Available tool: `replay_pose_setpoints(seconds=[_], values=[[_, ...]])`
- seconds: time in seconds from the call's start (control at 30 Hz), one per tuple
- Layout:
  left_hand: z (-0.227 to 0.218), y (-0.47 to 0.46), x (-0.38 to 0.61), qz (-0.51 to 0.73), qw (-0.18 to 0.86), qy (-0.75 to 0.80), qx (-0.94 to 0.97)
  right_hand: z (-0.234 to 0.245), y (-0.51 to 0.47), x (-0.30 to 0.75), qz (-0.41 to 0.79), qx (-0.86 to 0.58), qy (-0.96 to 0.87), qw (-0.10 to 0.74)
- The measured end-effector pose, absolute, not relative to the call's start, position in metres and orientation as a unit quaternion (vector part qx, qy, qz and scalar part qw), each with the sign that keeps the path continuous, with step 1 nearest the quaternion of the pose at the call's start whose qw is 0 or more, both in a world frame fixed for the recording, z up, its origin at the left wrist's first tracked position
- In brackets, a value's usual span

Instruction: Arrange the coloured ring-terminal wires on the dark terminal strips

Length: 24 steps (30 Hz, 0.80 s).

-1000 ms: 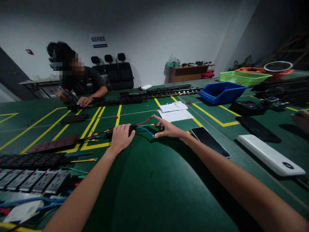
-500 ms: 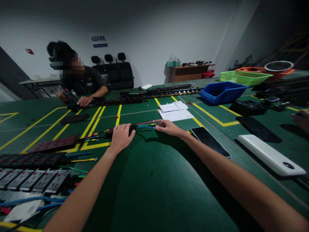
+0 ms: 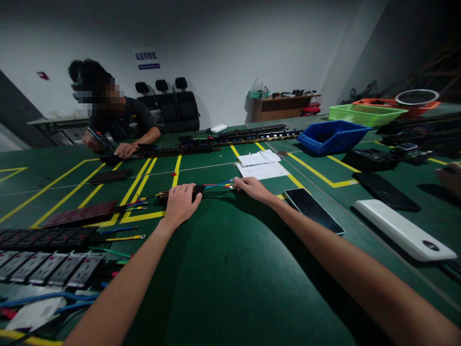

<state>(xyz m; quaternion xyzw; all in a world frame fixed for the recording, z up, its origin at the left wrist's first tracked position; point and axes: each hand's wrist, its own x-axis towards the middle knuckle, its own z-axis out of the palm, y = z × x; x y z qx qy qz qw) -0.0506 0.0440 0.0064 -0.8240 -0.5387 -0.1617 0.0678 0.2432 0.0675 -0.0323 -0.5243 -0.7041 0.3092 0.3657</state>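
My left hand (image 3: 182,202) is closed over a dark socket strip (image 3: 163,198), whose middle the palm hides. Short red, yellow and blue wires (image 3: 218,185) run out of its right end. At their far tips, which carry ring terminals, my right hand (image 3: 252,187) pinches with thumb and forefinger. The blue wire now lies raised across the others. Exactly which tips lie between the fingers is too small to tell. Left of the strip, a brown-red socket strip (image 3: 82,214) rests with its own wire ends pointing toward it.
Black socket strips (image 3: 46,236) and grey socket modules (image 3: 54,269) fill the left. White papers (image 3: 262,166) lie ahead. On the right are a phone (image 3: 313,211), a white power bank (image 3: 403,230) and a blue bin (image 3: 331,137). A co-worker (image 3: 126,122) sits across the table.
My right fingers have closed together at the wire ends and shifted slightly. The blue wire has moved from below the others to above them. My left hand stays in place.
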Motion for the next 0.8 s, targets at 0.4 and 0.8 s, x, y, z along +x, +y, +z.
replay_pose_setpoints(seconds=[0.4,0.8], values=[[0.008,0.044,-0.05,-0.162,0.062,-0.538,-0.825,-0.034,0.071,0.237,0.306,-0.533,-0.675,0.409],[0.007,0.045,-0.051,-0.161,0.069,-0.535,-0.827,-0.031,0.073,0.233,0.333,-0.549,-0.647,0.411]])
